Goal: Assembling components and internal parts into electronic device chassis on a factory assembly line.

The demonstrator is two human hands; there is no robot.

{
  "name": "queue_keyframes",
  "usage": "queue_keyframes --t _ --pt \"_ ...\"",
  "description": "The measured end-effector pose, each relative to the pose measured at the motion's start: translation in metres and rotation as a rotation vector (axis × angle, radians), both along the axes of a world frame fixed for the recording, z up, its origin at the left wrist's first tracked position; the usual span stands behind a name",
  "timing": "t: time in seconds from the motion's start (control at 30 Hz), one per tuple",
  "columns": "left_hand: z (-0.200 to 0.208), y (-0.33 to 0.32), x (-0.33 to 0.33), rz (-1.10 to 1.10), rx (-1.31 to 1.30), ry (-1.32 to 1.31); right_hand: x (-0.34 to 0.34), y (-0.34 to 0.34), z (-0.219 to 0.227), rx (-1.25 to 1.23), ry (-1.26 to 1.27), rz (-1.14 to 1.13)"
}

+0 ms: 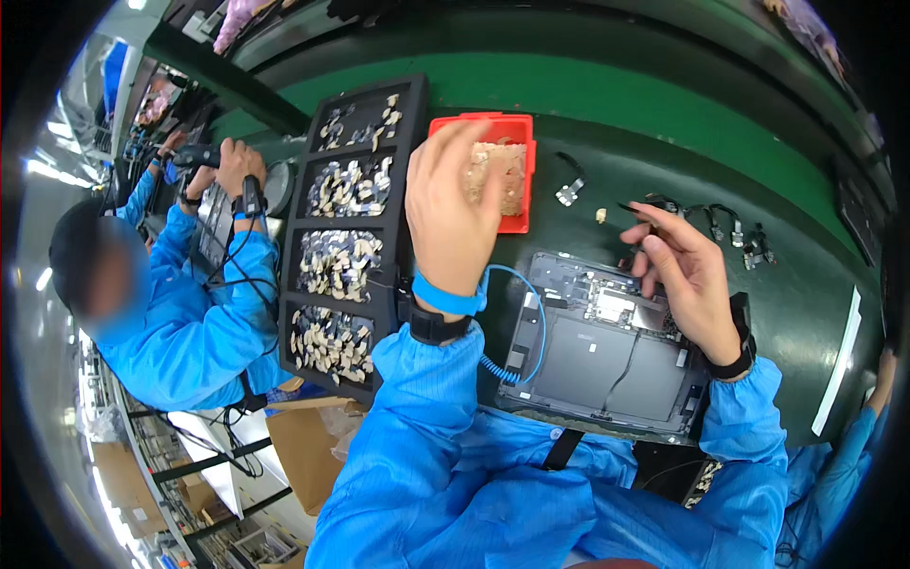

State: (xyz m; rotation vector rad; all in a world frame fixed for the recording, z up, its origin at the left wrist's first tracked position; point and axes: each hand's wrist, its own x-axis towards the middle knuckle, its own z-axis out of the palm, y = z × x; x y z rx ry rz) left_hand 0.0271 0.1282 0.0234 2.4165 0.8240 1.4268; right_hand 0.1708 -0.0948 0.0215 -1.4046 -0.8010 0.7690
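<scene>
My left hand (453, 204) hovers over a red bin (531, 142) of small beige pieces (512, 175), its fingers stretched out and thumb apart. I see nothing in its grasp. A blue coiled-cord wrist strap (450, 296) circles that wrist. My right hand (684, 270) is raised above the upper right of an opened dark laptop chassis (578, 365). Its fingers are curled round a thin black tool (627, 207), whose dark tip points left; most of it is hidden by the fingers. The chassis lies flat before me, with a silvery board area (616, 305) exposed.
Left of the bin stands a black compartment tray (403, 190) with many small parts. Small cable connectors (569, 192) (758, 248) and a beige piece (601, 216) lie on the green bench (806, 313). A co-worker in blue (199, 351) works at the left with a hand-held tool.
</scene>
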Motion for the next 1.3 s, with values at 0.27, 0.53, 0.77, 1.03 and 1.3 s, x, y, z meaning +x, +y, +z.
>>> queue_keyframes --t 0.27,0.53,0.77,1.03,1.3 --pt "-0.001 -0.066 0.013 -0.756 -0.001 0.056 -0.008 -0.004 0.005 -0.063 -0.170 0.140" --pt "0.010 -0.072 0.008 -0.741 -0.194 0.100 0.000 0.003 0.002 0.155 -0.451 0.195" --pt "0.002 -0.052 0.006 -0.434 -0.077 -0.011 0.000 -0.008 0.006 0.098 -0.566 0.106" --pt "0.007 -0.024 -0.001 -0.121 0.091 0.010 0.008 -0.004 -0.006 0.155 -1.045 -0.172" --pt "0.006 -0.042 0.003 -0.082 -0.035 -0.018 -0.003 -0.004 -0.009 0.048 -1.225 -0.186"
